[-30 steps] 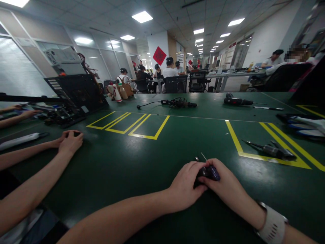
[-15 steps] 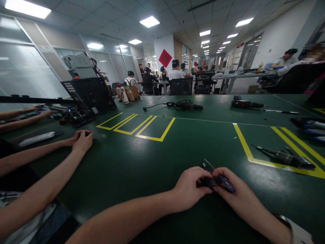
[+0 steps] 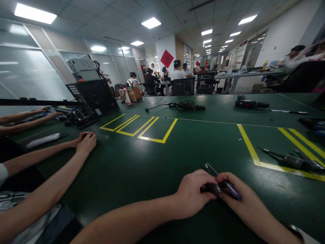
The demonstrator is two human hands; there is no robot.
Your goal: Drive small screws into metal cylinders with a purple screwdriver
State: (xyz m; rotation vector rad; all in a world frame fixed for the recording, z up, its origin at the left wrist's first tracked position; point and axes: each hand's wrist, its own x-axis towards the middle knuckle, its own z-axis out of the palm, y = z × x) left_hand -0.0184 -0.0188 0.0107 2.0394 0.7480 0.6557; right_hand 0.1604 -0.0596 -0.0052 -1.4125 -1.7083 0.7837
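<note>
My left hand (image 3: pixel 190 193) is closed around a dark cylindrical tool (image 3: pixel 213 188). Its kind is partly hidden by my fingers, and a short metal tip pokes out beyond them. Close beside it, my right hand (image 3: pixel 243 203) grips a screwdriver by its purple handle (image 3: pixel 233 190). A thin shaft leans up and to the left from there, near the other tool's tip. Both hands meet low over the green table (image 3: pixel 142 173), right of the middle.
At the left rest a co-worker's hands (image 3: pixel 86 142). Yellow tape outlines (image 3: pixel 152 139) mark the tabletop. A dark metal tool (image 3: pixel 296 161) lies to the right, with a power tool (image 3: pixel 251 102) and a cabled device (image 3: pixel 188 105) farther back. Black equipment (image 3: pixel 93 96) stands at the left.
The view has turned slightly left, so the scene sits farther right. My hands keep their grips; the two tips now look closer together.
</note>
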